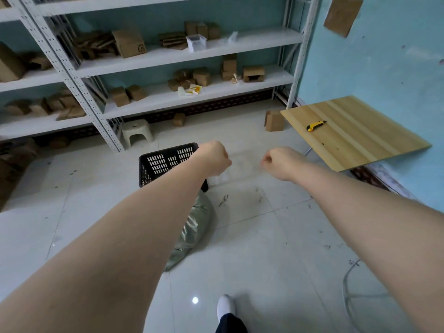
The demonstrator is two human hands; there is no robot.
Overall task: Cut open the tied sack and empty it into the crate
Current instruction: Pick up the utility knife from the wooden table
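Note:
Both my arms reach forward over the floor. My left hand (pixel 212 157) and my right hand (pixel 280 162) are closed into fists about a hand's width apart. A faint clear plastic film (pixel 245 163) seems stretched between them, with pale lumps hanging under the left fist. The black slotted crate (pixel 158 164) stands on the tiles just behind and left of my left hand. A crumpled grey-green sack (pixel 193 224) lies on the floor under my left forearm, which partly hides it. A yellow utility knife (pixel 316 125) rests on the wooden tabletop (pixel 360 138) to the right.
White metal shelving (pixel 168 56) holding several cardboard boxes fills the back wall. A small white stool (pixel 137 133) stands by its post. Loose boxes (pixel 274 120) sit on the floor near the table. A cable (pixel 348 284) curls at lower right. My foot (pixel 225 306) is at the bottom.

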